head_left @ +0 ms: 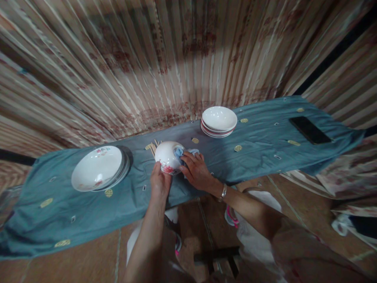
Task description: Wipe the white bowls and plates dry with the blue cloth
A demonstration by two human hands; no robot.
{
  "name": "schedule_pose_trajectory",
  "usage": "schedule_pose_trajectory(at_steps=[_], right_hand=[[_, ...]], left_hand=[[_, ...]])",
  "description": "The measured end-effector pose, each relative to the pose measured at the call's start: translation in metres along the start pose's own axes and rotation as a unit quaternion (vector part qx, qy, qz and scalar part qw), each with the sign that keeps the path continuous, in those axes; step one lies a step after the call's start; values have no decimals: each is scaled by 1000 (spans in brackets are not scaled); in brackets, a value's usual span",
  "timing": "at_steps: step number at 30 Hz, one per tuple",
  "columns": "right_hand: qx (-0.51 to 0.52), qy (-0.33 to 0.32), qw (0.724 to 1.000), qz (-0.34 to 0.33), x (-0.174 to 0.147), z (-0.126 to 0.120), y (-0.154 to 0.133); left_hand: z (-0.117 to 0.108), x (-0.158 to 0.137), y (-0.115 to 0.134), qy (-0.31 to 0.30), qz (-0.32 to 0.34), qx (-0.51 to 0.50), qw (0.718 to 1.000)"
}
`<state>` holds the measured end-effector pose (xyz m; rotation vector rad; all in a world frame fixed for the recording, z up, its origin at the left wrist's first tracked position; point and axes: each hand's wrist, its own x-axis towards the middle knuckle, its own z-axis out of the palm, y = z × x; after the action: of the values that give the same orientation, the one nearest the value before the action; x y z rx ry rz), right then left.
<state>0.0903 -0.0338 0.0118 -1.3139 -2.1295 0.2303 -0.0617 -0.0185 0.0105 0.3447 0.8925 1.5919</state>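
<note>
Over the middle of the bench (259, 157), the flowery bowl (165, 152) is tipped kinda outside-up, left hand (160, 184) gripping its near edge, while the right hand (198, 171), with the bowl just to its left, has a bunched blue cloth (178, 152) pressed against it.

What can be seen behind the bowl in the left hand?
Behind the bowl, ends of thin wooden sticks show at its left; the bowl covers the rest, so I cannot count them.

The right hand (196, 172) wears a silvery wrist bangle (224, 191); legwear (253, 240) is white; footwear (231, 218) is pink-trimmed.
</note>
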Motion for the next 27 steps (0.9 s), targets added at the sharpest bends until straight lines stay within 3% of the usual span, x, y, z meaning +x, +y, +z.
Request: schedule_pose_trajectory(at_steps=[12,27], right_hand=[[80,-13,997,-4,0,4,-5],[-1,-59,998,-2,9,-1,-6]], left_hand=[[2,-1,2,-14,-4,-9,1000],[2,-4,3,-29,-1,8,1000]])
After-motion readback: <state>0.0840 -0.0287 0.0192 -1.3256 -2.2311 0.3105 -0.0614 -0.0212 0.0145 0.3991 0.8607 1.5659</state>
